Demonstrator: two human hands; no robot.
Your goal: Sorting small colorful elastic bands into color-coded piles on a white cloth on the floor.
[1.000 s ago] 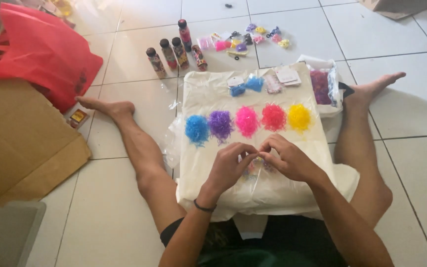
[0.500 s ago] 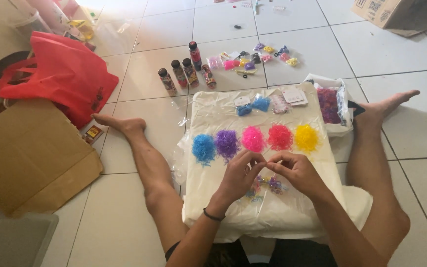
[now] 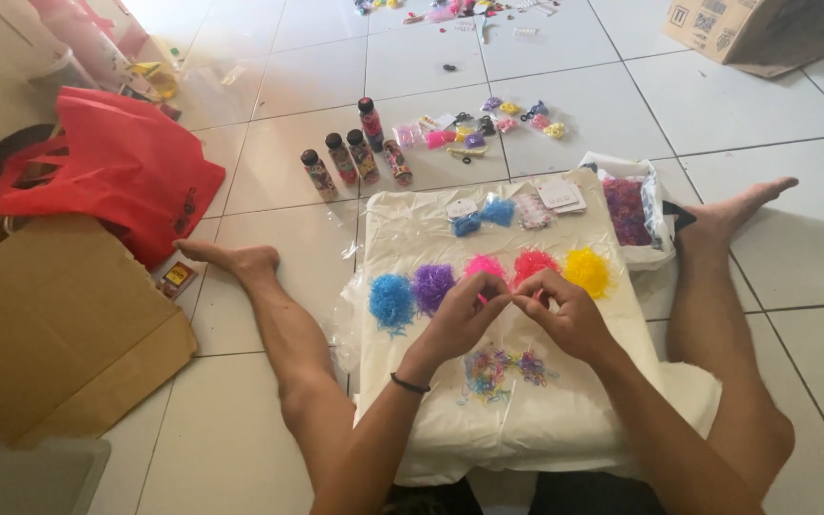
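I sit on a tiled floor with a white plastic-covered board (image 3: 488,429) between my legs. On it lie five piles of tiny rubber bands: blue (image 3: 392,301), purple (image 3: 432,284), pink (image 3: 482,266), red (image 3: 532,264) and yellow (image 3: 587,272). My left hand (image 3: 463,319) and my right hand (image 3: 565,310) meet above the board, fingertips pinched together on a small pink band (image 3: 482,298). Below them lies a loose mixed-colour heap of bands (image 3: 500,369).
Small bottles (image 3: 355,153) stand beyond the board, with scattered colourful bits (image 3: 488,129) nearby. A bag of purple bands (image 3: 628,210) sits at the right, a red bag (image 3: 112,176) and flat cardboard (image 3: 54,324) at the left, a carton (image 3: 755,29) far right.
The camera has tilted so more of the far floor shows. My hands stay together above the board, now slightly higher over the pink and red piles.
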